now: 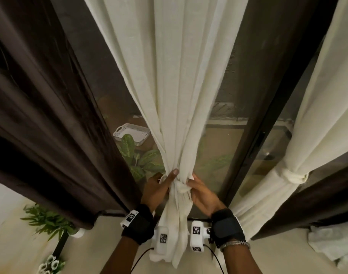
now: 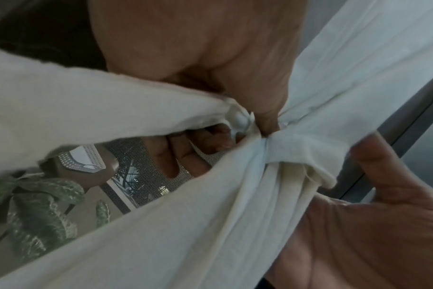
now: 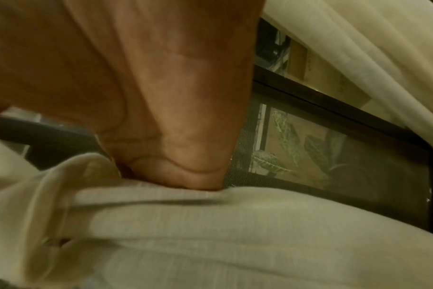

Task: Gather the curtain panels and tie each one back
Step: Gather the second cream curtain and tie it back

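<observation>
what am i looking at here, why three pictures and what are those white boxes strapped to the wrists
No robot here: a person is tying back curtains, filmed by three cameras. The wide picture comes from a camera on their head, looking down at both hands. The white boxes on the wrists are two more cameras; each gives one close-up, looking along the hand.

The left hand and right hand both grip the middle cream curtain panel where it is bunched, around a knot in the fabric. On the right, another cream panel is already tied. Dark curtains hang at the sides. Through the glass you see a leafy plant and a white basket.
</observation>
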`<state>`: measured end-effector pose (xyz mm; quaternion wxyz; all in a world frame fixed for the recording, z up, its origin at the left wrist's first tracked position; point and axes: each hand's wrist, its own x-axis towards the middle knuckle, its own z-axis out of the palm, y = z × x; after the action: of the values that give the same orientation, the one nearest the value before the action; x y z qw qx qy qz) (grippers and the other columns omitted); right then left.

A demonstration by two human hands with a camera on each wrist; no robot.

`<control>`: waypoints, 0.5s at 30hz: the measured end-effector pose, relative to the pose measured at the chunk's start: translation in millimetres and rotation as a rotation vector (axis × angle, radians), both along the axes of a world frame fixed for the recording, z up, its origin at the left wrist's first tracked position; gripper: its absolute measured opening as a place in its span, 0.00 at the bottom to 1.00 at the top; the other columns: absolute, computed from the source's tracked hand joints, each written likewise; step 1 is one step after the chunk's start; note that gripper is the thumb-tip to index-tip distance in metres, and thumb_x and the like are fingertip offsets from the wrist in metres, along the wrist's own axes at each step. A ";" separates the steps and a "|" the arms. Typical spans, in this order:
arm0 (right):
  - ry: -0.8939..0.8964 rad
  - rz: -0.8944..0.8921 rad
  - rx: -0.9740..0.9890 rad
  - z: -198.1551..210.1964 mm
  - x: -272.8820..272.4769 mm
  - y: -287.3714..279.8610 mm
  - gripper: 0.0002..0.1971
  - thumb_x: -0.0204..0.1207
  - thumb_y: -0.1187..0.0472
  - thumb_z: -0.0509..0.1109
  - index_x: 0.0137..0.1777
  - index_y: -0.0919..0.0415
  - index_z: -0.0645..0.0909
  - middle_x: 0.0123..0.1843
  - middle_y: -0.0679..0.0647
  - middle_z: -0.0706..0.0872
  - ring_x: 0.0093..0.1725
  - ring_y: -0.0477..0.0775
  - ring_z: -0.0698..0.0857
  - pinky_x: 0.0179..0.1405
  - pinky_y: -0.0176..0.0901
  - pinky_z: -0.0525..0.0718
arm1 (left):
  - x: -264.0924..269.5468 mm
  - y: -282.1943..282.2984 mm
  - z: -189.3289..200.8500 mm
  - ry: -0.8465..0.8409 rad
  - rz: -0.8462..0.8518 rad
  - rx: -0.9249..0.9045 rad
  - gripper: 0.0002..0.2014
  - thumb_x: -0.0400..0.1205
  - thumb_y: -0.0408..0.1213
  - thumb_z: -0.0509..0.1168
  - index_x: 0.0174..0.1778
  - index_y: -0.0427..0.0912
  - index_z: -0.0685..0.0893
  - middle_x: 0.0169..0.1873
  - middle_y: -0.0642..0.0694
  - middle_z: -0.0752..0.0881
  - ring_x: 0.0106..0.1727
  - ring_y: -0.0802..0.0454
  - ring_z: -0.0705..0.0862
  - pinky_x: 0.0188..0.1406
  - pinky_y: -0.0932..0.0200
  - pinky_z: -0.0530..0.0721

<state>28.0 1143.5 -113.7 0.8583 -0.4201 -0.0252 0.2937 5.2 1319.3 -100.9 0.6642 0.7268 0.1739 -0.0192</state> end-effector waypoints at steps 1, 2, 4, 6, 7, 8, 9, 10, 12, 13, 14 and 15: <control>-0.059 0.033 -0.028 -3.9 0.0 -1.7 0.36 0.77 0.61 0.82 0.85 0.58 0.76 0.81 0.65 0.83 0.79 0.67 0.83 0.84 0.65 0.77 | 1.1 0.6 1.7 -0.002 0.014 0.007 0.35 0.66 0.76 0.78 0.52 0.49 0.95 0.46 0.51 0.98 0.50 0.50 0.97 0.59 0.43 0.95; -0.101 0.056 -0.030 -5.0 -0.8 -2.9 0.36 0.80 0.67 0.78 0.88 0.57 0.73 0.84 0.65 0.81 0.83 0.68 0.79 0.86 0.66 0.74 | 3.1 0.8 2.7 -0.003 0.019 0.034 0.38 0.63 0.80 0.76 0.51 0.49 0.95 0.45 0.51 0.98 0.49 0.50 0.97 0.57 0.43 0.96; -0.160 0.065 -0.060 -6.9 -0.1 -5.3 0.38 0.79 0.74 0.77 0.88 0.58 0.71 0.84 0.63 0.80 0.84 0.67 0.78 0.85 0.65 0.74 | 6.9 1.6 1.5 -0.003 0.010 0.074 0.37 0.64 0.82 0.74 0.50 0.50 0.95 0.43 0.52 0.98 0.47 0.51 0.97 0.55 0.45 0.96; -0.205 -0.025 -0.206 -3.5 0.7 -1.2 0.36 0.76 0.73 0.82 0.83 0.58 0.77 0.77 0.61 0.88 0.79 0.66 0.84 0.79 0.61 0.82 | 8.1 0.1 2.2 0.008 0.001 0.075 0.36 0.66 0.81 0.74 0.47 0.50 0.95 0.41 0.51 0.97 0.46 0.49 0.97 0.54 0.46 0.96; -0.229 -0.099 -0.291 -3.7 2.4 1.7 0.32 0.75 0.70 0.83 0.79 0.58 0.81 0.72 0.59 0.91 0.75 0.66 0.87 0.75 0.60 0.86 | 8.6 -1.2 2.5 0.020 -0.003 0.077 0.35 0.66 0.81 0.75 0.45 0.49 0.95 0.39 0.51 0.97 0.44 0.48 0.96 0.53 0.47 0.96; -0.246 -0.178 -0.364 -4.0 3.5 4.9 0.26 0.77 0.67 0.83 0.75 0.58 0.84 0.68 0.58 0.94 0.72 0.66 0.90 0.73 0.60 0.88 | 9.0 -1.8 1.5 0.036 0.001 0.082 0.35 0.66 0.80 0.75 0.44 0.48 0.94 0.37 0.50 0.96 0.43 0.48 0.95 0.50 0.48 0.96; -0.253 -0.247 -0.413 -6.0 4.7 6.6 0.21 0.79 0.65 0.82 0.72 0.58 0.87 0.66 0.56 0.95 0.69 0.64 0.92 0.72 0.62 0.88 | 8.5 -2.9 2.0 0.040 0.008 0.088 0.34 0.68 0.78 0.76 0.45 0.48 0.93 0.37 0.49 0.96 0.42 0.48 0.95 0.47 0.49 0.95; -0.250 -0.302 -0.438 -8.2 5.3 6.8 0.18 0.81 0.62 0.82 0.70 0.58 0.88 0.64 0.56 0.96 0.66 0.62 0.93 0.72 0.63 0.89 | 7.3 -3.0 2.2 0.030 0.019 0.101 0.30 0.72 0.74 0.76 0.48 0.48 0.91 0.40 0.48 0.96 0.43 0.48 0.95 0.44 0.50 0.95; -0.256 -0.384 -0.477 -11.7 6.5 5.9 0.13 0.83 0.60 0.80 0.66 0.57 0.90 0.62 0.54 0.96 0.64 0.58 0.94 0.71 0.61 0.89 | 1.7 -1.5 5.1 -0.042 0.002 0.105 0.22 0.79 0.65 0.76 0.58 0.52 0.86 0.53 0.47 0.94 0.54 0.51 0.94 0.49 0.53 0.93; -0.275 -0.414 -0.505 -11.3 6.7 4.9 0.11 0.84 0.61 0.79 0.65 0.57 0.90 0.62 0.54 0.96 0.63 0.56 0.94 0.69 0.58 0.90 | -0.9 0.7 5.4 -0.090 -0.038 0.086 0.20 0.83 0.61 0.75 0.64 0.55 0.84 0.61 0.49 0.92 0.61 0.55 0.93 0.57 0.54 0.92; -0.297 -0.440 -0.527 -11.5 7.2 4.3 0.09 0.84 0.61 0.79 0.63 0.56 0.91 0.60 0.53 0.97 0.61 0.52 0.95 0.67 0.53 0.91 | -4.1 3.7 5.7 -0.128 -0.089 0.053 0.19 0.86 0.57 0.73 0.70 0.56 0.82 0.67 0.51 0.90 0.65 0.59 0.90 0.64 0.56 0.89; -0.322 -0.459 -0.542 -11.7 8.4 3.7 0.07 0.85 0.62 0.78 0.61 0.55 0.91 0.58 0.52 0.97 0.58 0.46 0.95 0.63 0.47 0.92 | -7.9 6.9 7.0 -0.160 -0.126 0.000 0.17 0.89 0.51 0.70 0.74 0.55 0.80 0.69 0.51 0.88 0.68 0.60 0.89 0.66 0.59 0.87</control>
<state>36.4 1147.3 -125.3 0.7445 -0.6672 0.0138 0.0202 -2.7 1326.1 -93.9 0.6733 0.7356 0.0746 -0.0028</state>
